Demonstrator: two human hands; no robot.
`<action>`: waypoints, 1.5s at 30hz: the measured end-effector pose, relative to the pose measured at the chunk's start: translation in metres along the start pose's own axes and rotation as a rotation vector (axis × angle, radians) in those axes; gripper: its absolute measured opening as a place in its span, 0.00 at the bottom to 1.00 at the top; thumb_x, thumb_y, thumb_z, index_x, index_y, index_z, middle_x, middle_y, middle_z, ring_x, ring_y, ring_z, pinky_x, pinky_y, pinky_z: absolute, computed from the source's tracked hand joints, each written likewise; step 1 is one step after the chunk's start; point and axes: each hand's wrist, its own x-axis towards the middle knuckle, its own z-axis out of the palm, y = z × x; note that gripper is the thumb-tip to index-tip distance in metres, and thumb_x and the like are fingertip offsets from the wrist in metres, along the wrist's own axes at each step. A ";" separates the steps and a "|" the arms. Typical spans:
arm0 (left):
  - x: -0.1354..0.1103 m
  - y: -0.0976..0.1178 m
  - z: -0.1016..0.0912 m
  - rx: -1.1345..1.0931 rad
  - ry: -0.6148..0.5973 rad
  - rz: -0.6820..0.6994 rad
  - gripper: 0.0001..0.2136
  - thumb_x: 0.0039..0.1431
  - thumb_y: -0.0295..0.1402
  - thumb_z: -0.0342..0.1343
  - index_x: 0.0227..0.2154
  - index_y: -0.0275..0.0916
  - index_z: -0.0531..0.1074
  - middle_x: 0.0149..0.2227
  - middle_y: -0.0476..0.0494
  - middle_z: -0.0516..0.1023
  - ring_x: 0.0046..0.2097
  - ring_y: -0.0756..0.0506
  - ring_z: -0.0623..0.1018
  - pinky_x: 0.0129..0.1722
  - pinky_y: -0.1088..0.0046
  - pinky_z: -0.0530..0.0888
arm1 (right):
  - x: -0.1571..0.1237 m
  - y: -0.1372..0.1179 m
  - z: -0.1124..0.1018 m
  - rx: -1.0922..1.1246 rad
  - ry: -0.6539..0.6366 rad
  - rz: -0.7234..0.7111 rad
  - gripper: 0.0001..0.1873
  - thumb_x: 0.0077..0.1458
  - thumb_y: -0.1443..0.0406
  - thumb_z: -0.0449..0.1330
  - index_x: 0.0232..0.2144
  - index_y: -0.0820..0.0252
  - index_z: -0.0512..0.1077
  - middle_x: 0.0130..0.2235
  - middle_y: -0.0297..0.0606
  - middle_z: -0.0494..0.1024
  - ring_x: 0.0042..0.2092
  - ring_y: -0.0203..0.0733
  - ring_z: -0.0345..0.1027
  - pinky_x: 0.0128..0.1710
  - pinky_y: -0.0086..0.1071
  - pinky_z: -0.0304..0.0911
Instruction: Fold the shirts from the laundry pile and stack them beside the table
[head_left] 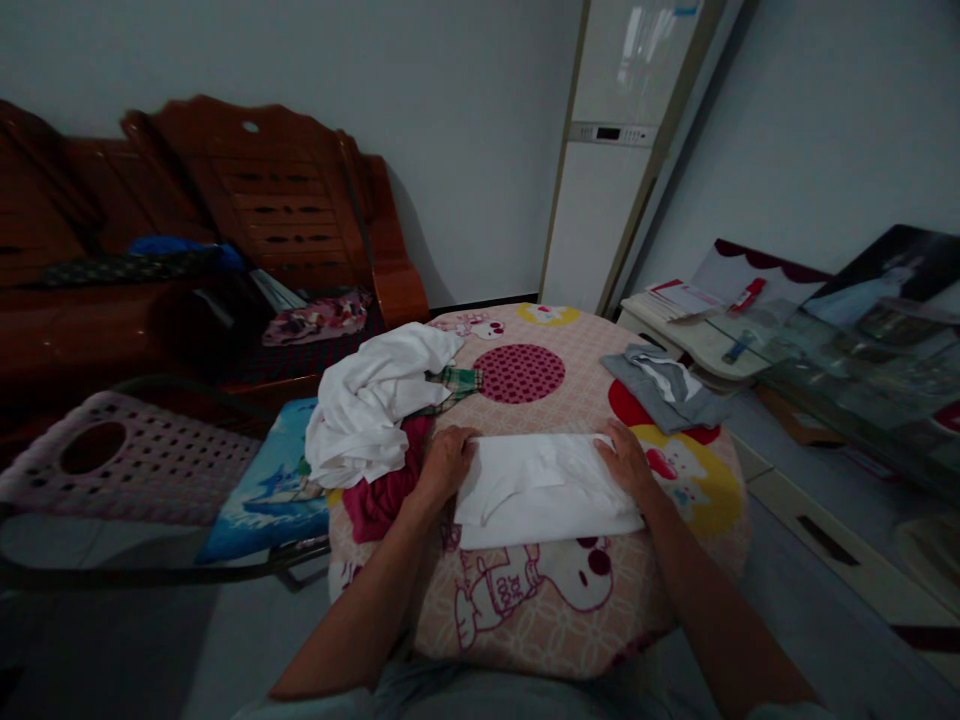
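Observation:
A folded white garment (547,490) lies on the round table, its long edges running left to right. My left hand (448,455) has its fingers closed at the far left corner. At the far right corner my right hand (626,460) pinches the edge, thumb inward. What kind of garment it is, I cannot tell. Left of it, a crumpled white cloth (375,400) sits on a dark red cloth (379,500), and a green plaid piece (459,380) sticks out from beneath the white heap. Grey folded clothing (660,385) rests at the table's right side.
A patterned tablecloth (517,640) covers the table. To the left stand a woven chair (150,460) with a blue cushion (262,500) and a wooden sofa (277,220). A tall white air conditioner (600,210) is behind. On the right is a glass-topped cabinet (795,500).

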 end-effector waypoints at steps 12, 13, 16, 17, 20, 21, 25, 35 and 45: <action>0.015 -0.008 -0.012 -0.388 -0.106 -0.242 0.11 0.42 0.38 0.63 0.24 0.37 0.70 0.25 0.49 0.74 0.30 0.47 0.73 0.30 0.73 0.67 | 0.013 -0.040 -0.032 0.569 -0.030 0.418 0.19 0.40 0.55 0.67 0.32 0.61 0.73 0.32 0.36 0.78 0.33 0.40 0.69 0.34 0.33 0.64; 0.012 -0.008 -0.011 -0.455 -0.149 -0.276 0.12 0.42 0.40 0.63 0.25 0.36 0.71 0.25 0.48 0.74 0.30 0.46 0.73 0.30 0.73 0.67 | 0.010 -0.043 -0.033 0.617 -0.058 0.475 0.19 0.39 0.55 0.67 0.32 0.62 0.74 0.33 0.37 0.78 0.33 0.41 0.70 0.33 0.32 0.64; -0.003 -0.009 -0.010 -0.548 -0.305 -0.298 0.18 0.43 0.47 0.61 0.25 0.34 0.74 0.26 0.45 0.76 0.30 0.45 0.73 0.28 0.73 0.67 | 0.001 -0.050 -0.042 0.652 -0.259 0.603 0.20 0.37 0.54 0.69 0.31 0.63 0.76 0.30 0.37 0.79 0.30 0.42 0.70 0.29 0.31 0.62; -0.009 -0.009 -0.010 -0.572 -0.346 -0.281 0.19 0.44 0.48 0.60 0.26 0.34 0.75 0.27 0.44 0.77 0.31 0.44 0.74 0.29 0.72 0.67 | -0.001 -0.052 -0.046 0.648 -0.322 0.614 0.20 0.37 0.55 0.69 0.31 0.63 0.77 0.30 0.37 0.80 0.29 0.42 0.70 0.28 0.31 0.62; -0.017 -0.005 -0.014 -0.664 -0.374 -0.216 0.20 0.46 0.48 0.59 0.33 0.34 0.76 0.34 0.42 0.79 0.36 0.42 0.75 0.33 0.71 0.70 | -0.005 -0.053 -0.052 0.648 -0.365 0.590 0.20 0.34 0.57 0.70 0.31 0.64 0.78 0.30 0.37 0.80 0.29 0.41 0.70 0.28 0.31 0.62; -0.014 -0.002 -0.016 -0.664 -0.345 -0.201 0.19 0.46 0.46 0.59 0.34 0.34 0.76 0.34 0.42 0.79 0.36 0.43 0.75 0.33 0.71 0.70 | -0.005 -0.052 -0.052 0.649 -0.330 0.589 0.21 0.34 0.57 0.70 0.31 0.64 0.78 0.29 0.38 0.80 0.28 0.41 0.70 0.27 0.31 0.62; 0.028 0.027 -0.019 -0.328 -0.181 -0.080 0.09 0.49 0.38 0.57 0.27 0.37 0.75 0.29 0.46 0.77 0.33 0.45 0.74 0.33 0.72 0.68 | -0.001 -0.047 -0.054 0.643 -0.028 0.637 0.23 0.32 0.54 0.70 0.30 0.66 0.78 0.28 0.39 0.80 0.27 0.42 0.69 0.26 0.32 0.61; 0.173 0.167 0.043 -0.064 -0.168 0.031 0.11 0.53 0.22 0.52 0.37 0.32 0.77 0.28 0.40 0.80 0.33 0.46 0.79 0.37 0.73 0.71 | 0.002 0.000 -0.078 0.668 0.591 0.713 0.22 0.32 0.58 0.68 0.32 0.65 0.77 0.29 0.38 0.79 0.29 0.42 0.71 0.28 0.33 0.66; 0.265 0.288 0.100 -0.148 -0.231 0.435 0.26 0.60 0.25 0.51 0.61 0.25 0.59 0.63 0.26 0.64 0.63 0.40 0.67 0.60 0.67 0.64 | 0.060 0.064 -0.100 0.694 0.958 0.644 0.22 0.36 0.62 0.63 0.38 0.63 0.73 0.35 0.39 0.79 0.38 0.43 0.74 0.37 0.37 0.72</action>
